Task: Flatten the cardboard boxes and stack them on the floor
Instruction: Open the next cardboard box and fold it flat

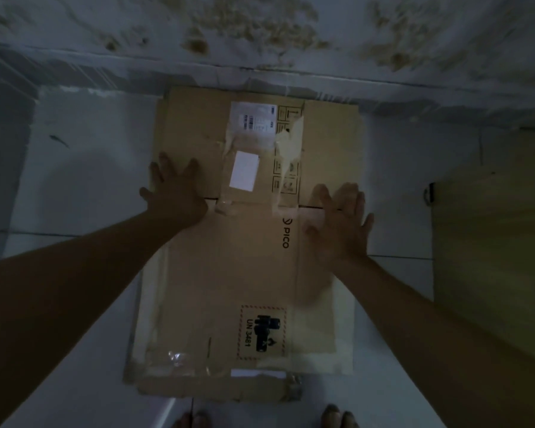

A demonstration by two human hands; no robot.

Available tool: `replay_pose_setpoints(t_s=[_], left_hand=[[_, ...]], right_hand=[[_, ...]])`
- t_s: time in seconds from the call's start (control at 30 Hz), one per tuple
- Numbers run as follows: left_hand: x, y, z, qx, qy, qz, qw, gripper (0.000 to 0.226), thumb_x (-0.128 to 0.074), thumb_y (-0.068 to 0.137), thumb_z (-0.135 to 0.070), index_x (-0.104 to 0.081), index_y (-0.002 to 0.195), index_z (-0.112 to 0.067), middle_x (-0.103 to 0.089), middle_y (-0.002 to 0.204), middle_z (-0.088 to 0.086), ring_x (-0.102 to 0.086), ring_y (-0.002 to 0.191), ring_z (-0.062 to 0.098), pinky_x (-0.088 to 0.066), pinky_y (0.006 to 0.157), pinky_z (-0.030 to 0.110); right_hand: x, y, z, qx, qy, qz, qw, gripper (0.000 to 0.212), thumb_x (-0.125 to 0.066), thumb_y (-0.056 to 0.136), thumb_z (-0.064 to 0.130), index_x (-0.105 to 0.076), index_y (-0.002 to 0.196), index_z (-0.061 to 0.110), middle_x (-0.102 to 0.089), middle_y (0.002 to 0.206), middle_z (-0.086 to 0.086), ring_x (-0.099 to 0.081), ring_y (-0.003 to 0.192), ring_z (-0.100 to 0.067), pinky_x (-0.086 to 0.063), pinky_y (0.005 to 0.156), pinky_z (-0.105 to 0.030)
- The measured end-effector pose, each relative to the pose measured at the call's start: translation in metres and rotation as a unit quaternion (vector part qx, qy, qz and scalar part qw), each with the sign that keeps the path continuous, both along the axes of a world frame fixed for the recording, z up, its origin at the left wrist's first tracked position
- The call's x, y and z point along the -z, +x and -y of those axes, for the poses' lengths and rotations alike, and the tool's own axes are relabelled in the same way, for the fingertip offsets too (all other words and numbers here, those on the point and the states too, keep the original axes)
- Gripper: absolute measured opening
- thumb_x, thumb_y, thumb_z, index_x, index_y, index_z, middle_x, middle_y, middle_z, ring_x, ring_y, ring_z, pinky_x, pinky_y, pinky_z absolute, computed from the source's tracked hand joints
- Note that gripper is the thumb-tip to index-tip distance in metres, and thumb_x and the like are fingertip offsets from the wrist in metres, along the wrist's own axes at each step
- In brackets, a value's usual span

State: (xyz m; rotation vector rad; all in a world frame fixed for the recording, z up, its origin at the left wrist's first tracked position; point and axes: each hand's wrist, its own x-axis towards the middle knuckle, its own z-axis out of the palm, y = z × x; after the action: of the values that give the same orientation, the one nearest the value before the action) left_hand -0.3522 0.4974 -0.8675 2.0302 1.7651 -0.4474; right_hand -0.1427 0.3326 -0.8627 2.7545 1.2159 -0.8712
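A flattened brown cardboard box (244, 273) lies on the white tiled floor, its far end against the wall. It carries white labels, torn tape, black "PICO" lettering and a UN 3481 battery mark. More cardboard edges (217, 390) stick out beneath its near and left sides. My left hand (173, 189) rests palm down with fingers spread on the box's left part. My right hand (340, 223) lies flat with fingers spread on the right part. Neither hand holds anything.
A stained white wall (260, 35) rises right behind the box. A wooden panel or door (491, 242) stands at the right. White floor tiles (84, 186) spread to the left. My bare toes (337, 417) show at the bottom edge, just in front of the cardboard.
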Motion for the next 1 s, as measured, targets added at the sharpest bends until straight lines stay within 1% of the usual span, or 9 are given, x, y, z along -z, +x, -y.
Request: replay_pose_setpoints(t_s=[0.07, 0.13, 0.23, 0.33, 0.47, 0.63, 0.73, 0.83, 1.0], left_hand=[[-0.023, 0.011, 0.021, 0.057, -0.010, 0.013, 0.998, 0.070, -0.056, 0.093, -0.029, -0.022, 0.154, -0.024, 0.003, 0.164, 0.015, -0.003, 0.150, 0.035, -0.017, 0.115, 0.059], [-0.051, 0.016, 0.043, 0.105, -0.021, 0.039, 0.994, 0.063, -0.055, 0.093, -0.027, -0.032, 0.151, -0.017, -0.008, 0.163, 0.017, -0.013, 0.149, 0.035, -0.022, 0.116, 0.056], [-0.108, 0.027, 0.069, 0.126, -0.045, 0.072, 0.988, 0.054, -0.055, 0.091, -0.022, -0.045, 0.144, -0.014, -0.030, 0.156, 0.017, -0.033, 0.141, 0.034, -0.033, 0.112, 0.049], [-0.181, 0.042, 0.089, 0.158, -0.041, 0.075, 0.984, 0.051, -0.054, 0.092, -0.021, -0.046, 0.142, -0.014, -0.038, 0.151, 0.013, -0.041, 0.134, 0.032, -0.038, 0.108, 0.045], [-0.284, 0.060, 0.105, 0.192, -0.017, 0.076, 0.978, 0.051, -0.054, 0.091, -0.022, -0.047, 0.141, -0.014, -0.040, 0.151, 0.011, -0.041, 0.135, 0.029, -0.037, 0.109, 0.044], [-0.429, 0.075, 0.116, 0.201, 0.020, 0.081, 0.976, 0.055, -0.053, 0.090, -0.022, -0.044, 0.143, -0.012, -0.036, 0.153, 0.012, -0.036, 0.138, 0.030, -0.033, 0.111, 0.043], [-0.521, 0.077, 0.135, 0.184, 0.056, 0.104, 0.976, 0.050, -0.050, 0.089, -0.022, -0.049, 0.139, -0.013, -0.042, 0.147, 0.012, -0.043, 0.130, 0.030, -0.036, 0.105, 0.042], [-0.610, 0.080, 0.164, 0.167, 0.081, 0.143, 0.972, 0.046, -0.049, 0.092, -0.023, -0.050, 0.138, -0.015, -0.043, 0.147, 0.011, -0.043, 0.130, 0.030, -0.036, 0.104, 0.041], [-0.725, 0.081, 0.209, 0.166, 0.113, 0.159, 0.967, 0.050, -0.049, 0.094, -0.016, -0.043, 0.143, -0.014, -0.029, 0.158, 0.012, -0.030, 0.143, 0.029, -0.028, 0.114, 0.045]], right_hand=[[-0.021, -0.009, 0.001, -0.020, -0.006, -0.023, 1.000, 0.077, -0.062, 0.094, 0.036, -0.017, 0.157, 0.034, 0.011, 0.167, -0.013, 0.012, 0.153, -0.032, 0.000, 0.123, -0.055], [-0.050, -0.015, 0.005, -0.028, -0.027, -0.046, 0.998, 0.077, -0.060, 0.095, 0.035, -0.017, 0.158, 0.029, 0.006, 0.167, -0.013, 0.007, 0.154, -0.031, -0.003, 0.124, -0.053], [-0.108, -0.018, 0.017, -0.035, -0.051, -0.087, 0.994, 0.073, -0.059, 0.096, 0.034, -0.021, 0.158, 0.026, 0.000, 0.167, -0.013, -0.002, 0.153, -0.032, -0.008, 0.124, -0.051], [-0.177, -0.018, 0.031, -0.054, -0.068, -0.107, 0.990, 0.072, -0.059, 0.097, 0.032, -0.022, 0.158, 0.022, -0.008, 0.166, -0.014, -0.010, 0.152, -0.032, -0.017, 0.122, -0.048], [-0.275, -0.018, 0.047, -0.064, -0.069, -0.114, 0.989, 0.071, -0.057, 0.097, 0.032, -0.022, 0.157, 0.019, -0.017, 0.163, -0.013, -0.020, 0.147, -0.032, -0.026, 0.118, -0.045], [-0.417, -0.007, 0.057, -0.082, -0.034, -0.108, 0.990, 0.070, -0.056, 0.098, 0.033, -0.021, 0.157, 0.019, -0.016, 0.164, -0.013, -0.021, 0.147, -0.031, -0.027, 0.117, -0.041], [-0.509, 0.009, 0.069, -0.087, 0.004, -0.077, 0.993, 0.068, -0.057, 0.096, 0.032, -0.027, 0.155, 0.017, -0.027, 0.159, -0.014, -0.031, 0.142, -0.032, -0.034, 0.113, -0.040], [-0.597, 0.023, 0.088, -0.093, 0.040, -0.057, 0.993, 0.067, -0.060, 0.093, 0.029, -0.031, 0.152, 0.016, -0.036, 0.153, -0.015, -0.043, 0.134, -0.035, -0.043, 0.105, -0.041], [-0.712, 0.040, 0.134, -0.123, 0.083, -0.014, 0.989, 0.065, -0.062, 0.092, 0.027, -0.036, 0.149, 0.012, -0.044, 0.147, -0.016, -0.049, 0.128, -0.037, -0.043, 0.100, -0.038]])
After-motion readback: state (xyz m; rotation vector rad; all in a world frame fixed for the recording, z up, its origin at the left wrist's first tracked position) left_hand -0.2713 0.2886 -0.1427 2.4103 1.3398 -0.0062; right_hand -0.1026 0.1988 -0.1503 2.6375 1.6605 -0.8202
